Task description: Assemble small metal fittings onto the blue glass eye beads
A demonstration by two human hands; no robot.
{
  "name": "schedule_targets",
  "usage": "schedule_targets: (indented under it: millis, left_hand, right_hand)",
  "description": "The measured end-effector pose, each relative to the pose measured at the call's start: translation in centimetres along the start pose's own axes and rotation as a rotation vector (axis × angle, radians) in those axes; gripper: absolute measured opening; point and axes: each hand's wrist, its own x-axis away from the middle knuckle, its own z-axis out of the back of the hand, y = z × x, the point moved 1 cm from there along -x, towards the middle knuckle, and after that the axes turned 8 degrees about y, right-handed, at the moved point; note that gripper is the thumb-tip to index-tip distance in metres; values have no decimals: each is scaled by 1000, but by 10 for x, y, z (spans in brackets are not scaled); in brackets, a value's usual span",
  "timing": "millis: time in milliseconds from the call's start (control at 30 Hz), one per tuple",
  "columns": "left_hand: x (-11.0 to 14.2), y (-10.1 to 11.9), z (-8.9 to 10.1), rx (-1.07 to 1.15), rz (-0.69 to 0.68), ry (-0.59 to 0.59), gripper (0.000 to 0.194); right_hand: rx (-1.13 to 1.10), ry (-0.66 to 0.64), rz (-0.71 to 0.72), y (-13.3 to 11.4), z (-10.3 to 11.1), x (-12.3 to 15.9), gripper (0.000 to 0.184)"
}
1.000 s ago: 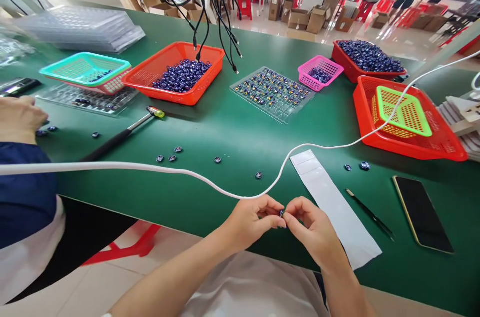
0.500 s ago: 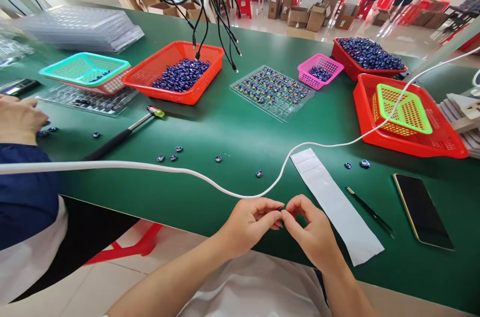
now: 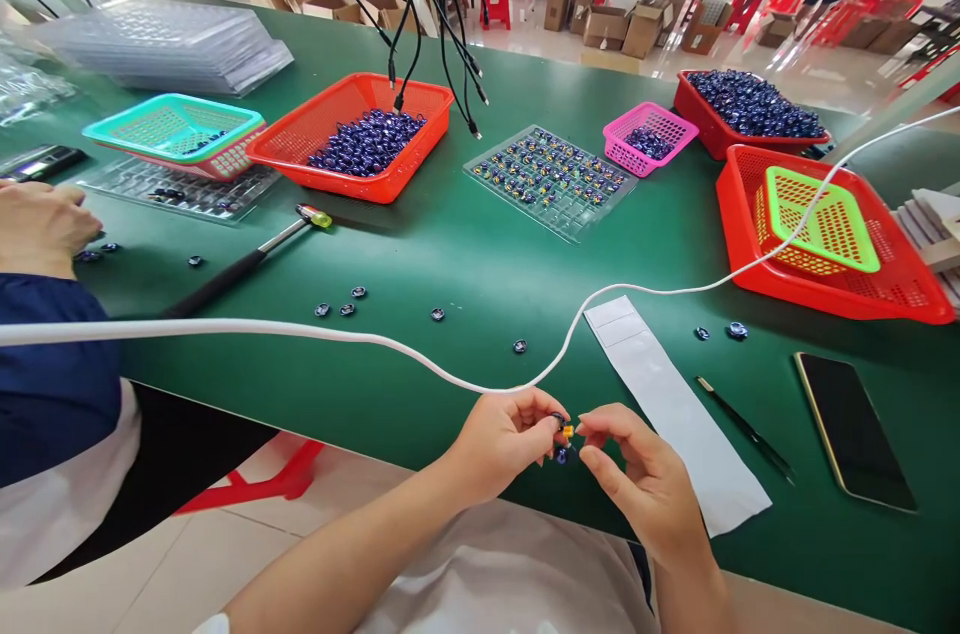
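My left hand pinches a small dark blue shiny part with a yellow piece on it, just over the table's front edge. A dark blue bit shows below the yellow piece, partly hidden by the fingers. To the right of it my right hand is held close, its thumb and forefinger apart with nothing visible between them. Beyond the hands lies a small round dark part. A white paper strip runs beside and under my right hand.
A white cable crosses in front of the hands. Tweezers and a phone lie at right. Farther back are a clear tray of parts, a red basket and a hammer. At left a co-worker's hand rests.
My right hand has drawn away to the right from the part, and its fingers have parted. The yellow piece now shows in my left hand. The view has shifted slightly.
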Motion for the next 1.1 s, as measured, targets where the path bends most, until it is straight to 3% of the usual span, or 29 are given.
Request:
schedule_targets:
  millis: [233, 400, 600, 767, 867, 1000, 1100]
  left_hand:
    - [0, -3, -6, -126, -31, 2, 13]
    - [3, 1, -5, -387, -199, -19, 24]
    - [10, 14, -1, -670, -463, -170, 31]
    - [9, 13, 0, -709, -416, -187, 25]
    - [5, 10, 3, -670, -342, -180, 22]
    - [-13, 22, 6, -680, -337, -114, 21]
    - [-31, 38, -1, -731, -401, -61, 20]
  right_hand:
    - [106, -1, 254, 2, -5, -3, 21]
    - [324, -18, 351, 1, -5, -3, 20]
    - [425, -92, 227, -6, 0, -5, 12]
    - [409, -122, 13, -8, 1, -9, 11]
    - [395, -122, -25, -14, 4, -10, 12]
    - [481, -170, 61, -13, 28, -25, 15]
    - [784, -48, 253, 6, 64, -66, 21]
